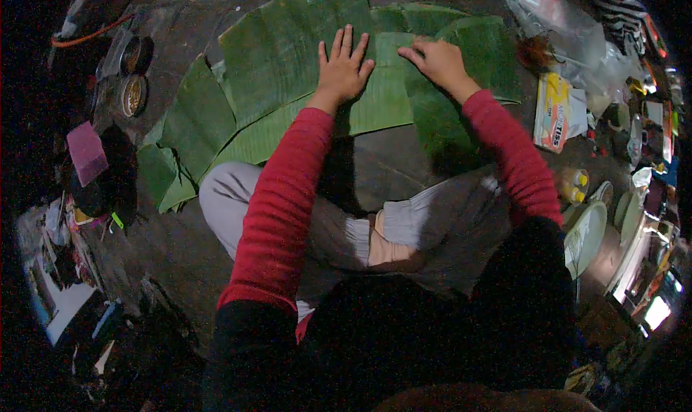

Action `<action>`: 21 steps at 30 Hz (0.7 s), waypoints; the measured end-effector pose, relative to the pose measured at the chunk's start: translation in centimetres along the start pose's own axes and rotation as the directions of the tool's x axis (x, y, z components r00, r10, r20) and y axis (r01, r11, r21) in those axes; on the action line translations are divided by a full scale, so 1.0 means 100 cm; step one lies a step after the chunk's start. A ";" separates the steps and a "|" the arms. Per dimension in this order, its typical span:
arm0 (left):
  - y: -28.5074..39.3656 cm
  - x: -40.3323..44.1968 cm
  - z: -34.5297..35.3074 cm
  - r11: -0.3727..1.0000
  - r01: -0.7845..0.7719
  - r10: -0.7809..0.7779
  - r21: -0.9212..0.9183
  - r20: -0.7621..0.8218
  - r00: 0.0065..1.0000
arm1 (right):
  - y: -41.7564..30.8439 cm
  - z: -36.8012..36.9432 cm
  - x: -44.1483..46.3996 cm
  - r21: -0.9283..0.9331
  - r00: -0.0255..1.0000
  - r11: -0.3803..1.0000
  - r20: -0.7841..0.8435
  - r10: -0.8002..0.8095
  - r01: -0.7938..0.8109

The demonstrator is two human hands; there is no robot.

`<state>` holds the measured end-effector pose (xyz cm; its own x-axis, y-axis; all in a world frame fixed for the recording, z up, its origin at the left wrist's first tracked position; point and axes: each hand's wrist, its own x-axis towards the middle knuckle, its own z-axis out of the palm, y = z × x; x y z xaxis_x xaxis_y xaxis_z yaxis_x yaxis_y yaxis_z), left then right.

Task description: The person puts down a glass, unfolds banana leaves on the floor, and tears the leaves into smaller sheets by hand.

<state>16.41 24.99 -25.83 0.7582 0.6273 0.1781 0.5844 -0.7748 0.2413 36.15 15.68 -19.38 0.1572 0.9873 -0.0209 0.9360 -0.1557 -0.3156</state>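
Leaves [288,66] overlap on a dim grey floor [389,160], near a box [553,113].

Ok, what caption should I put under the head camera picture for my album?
Left hand spread flat on big green leaves, right hand with fingers curled.

Head camera: worn high, on the near side of the green leaves [295,59]
Gaze: forward and down, over crossed legs [454,203] onto the leaves
Nearness: close above the leaves
Breadth: wide, with floor [176,253] beside them
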 end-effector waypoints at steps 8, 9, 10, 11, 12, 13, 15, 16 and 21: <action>0.001 -0.001 0.000 1.000 0.003 -0.003 0.000 0.005 1.000 | 0.014 0.018 0.006 -0.147 0.982 0.989 -0.179 -0.063 0.037; 0.001 -0.001 0.000 1.000 0.003 -0.003 -0.001 0.005 1.000 | 0.011 0.017 0.005 -0.145 0.982 0.989 -0.178 -0.061 0.035; 0.002 -0.001 -0.001 1.000 0.003 -0.003 -0.002 0.006 1.000 | 0.008 0.015 0.004 -0.140 0.984 0.990 -0.180 0.005 -0.031; 0.002 -0.001 -0.001 1.000 0.009 -0.009 0.020 0.020 1.000 | 0.004 0.014 0.003 -0.136 0.981 0.986 -0.182 0.070 -0.096; 0.003 -0.001 -0.003 0.999 0.014 -0.016 0.041 0.032 0.999 | 0.002 0.015 0.000 -0.137 0.981 0.986 -0.182 0.070 -0.096; 0.005 0.001 -0.004 0.999 0.014 -0.015 0.039 0.030 0.999 | -0.001 0.016 -0.003 -0.193 0.963 0.976 -0.264 0.048 -0.101; 0.012 0.004 -0.003 0.994 0.066 -0.068 0.082 0.025 0.997 | -0.008 0.026 -0.008 -0.252 0.941 0.961 -0.339 0.018 -0.110; 0.019 0.005 -0.007 0.995 0.067 -0.070 0.079 0.025 0.997 | -0.010 0.038 -0.011 -0.244 0.917 0.957 -0.396 0.051 -0.158; 0.047 0.010 -0.025 0.988 -0.150 0.153 -0.045 0.057 0.987 | -0.005 0.057 -0.013 -0.127 0.844 0.983 -0.535 0.042 -0.130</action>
<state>19.18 22.16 -22.13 0.8538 0.4961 0.1577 0.4502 -0.8558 0.2547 33.73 14.64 -24.60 0.3407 0.8102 0.4769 0.9400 -0.2854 -0.1868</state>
